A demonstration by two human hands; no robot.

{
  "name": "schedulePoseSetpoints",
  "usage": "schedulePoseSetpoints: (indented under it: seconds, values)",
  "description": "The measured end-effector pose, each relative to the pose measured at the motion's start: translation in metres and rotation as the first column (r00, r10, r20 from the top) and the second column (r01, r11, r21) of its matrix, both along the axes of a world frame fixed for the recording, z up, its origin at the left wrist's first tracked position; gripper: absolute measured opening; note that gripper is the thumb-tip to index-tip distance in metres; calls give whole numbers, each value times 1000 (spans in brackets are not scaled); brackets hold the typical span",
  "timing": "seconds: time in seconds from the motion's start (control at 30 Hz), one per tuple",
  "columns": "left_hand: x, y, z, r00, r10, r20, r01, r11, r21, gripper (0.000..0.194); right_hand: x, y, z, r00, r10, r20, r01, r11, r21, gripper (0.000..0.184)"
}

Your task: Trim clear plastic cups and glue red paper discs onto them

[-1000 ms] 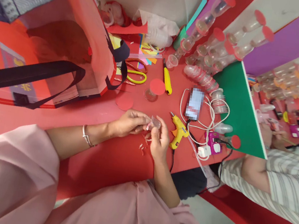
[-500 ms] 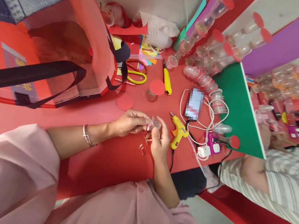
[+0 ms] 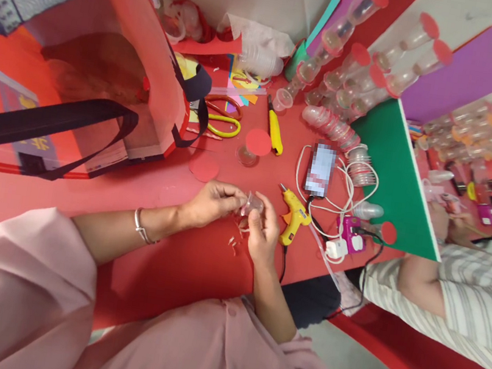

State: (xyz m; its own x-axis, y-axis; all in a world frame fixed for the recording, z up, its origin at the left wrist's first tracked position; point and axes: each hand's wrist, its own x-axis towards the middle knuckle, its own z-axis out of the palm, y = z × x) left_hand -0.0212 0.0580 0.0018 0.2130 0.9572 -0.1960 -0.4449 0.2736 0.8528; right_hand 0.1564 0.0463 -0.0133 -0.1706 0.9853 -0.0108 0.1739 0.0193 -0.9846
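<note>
The cup [image 3: 253, 203] is up in front of the person, held just over the tabletop [image 3: 143, 194]. The right hand [image 3: 263, 233] has it, with the thumb on the near side and the other fingers curled round the far side.

The left hand [image 3: 214, 205] is the part that has changed. Half a second ago its fingers were up at the cup's edge, by a bit that stuck up. Now they sit a touch lower, and that bit does not show. The cup has tipped a little too, so its round shape is easier to see. It is small and see-through, so I cannot tell if the left fingers pinch the edge or just touch it.

The change is tiny. I think it means the work is at the cup's edge, with the right hand keeping it steady.

Little scraps [image 3: 232, 242] lie beside the right hand. The yellow glue gun [image 3: 295, 218] lies near, on its side, and no hand is on it. Beyond the hands are a flat red disc [image 3: 204, 170] and the other cup [image 3: 246, 156] with a red top [image 3: 258, 142]. These have stayed put.
</note>
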Motion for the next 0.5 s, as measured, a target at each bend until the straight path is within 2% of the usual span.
schedulePoseSetpoints:
  seconds: [0.33, 0.5]
  values:
    - [1, -1, 1, 999, -46, 10, 46, 999, 21, 43, 3, 3, -7, 997, -10, -74, 4, 997, -74, 39]
    - [-1, 1, -2, 991, -109, 75, 112, 993, -35, 38, 1, 3, -8, 998, -16, -66, 12, 998, -61, 40]
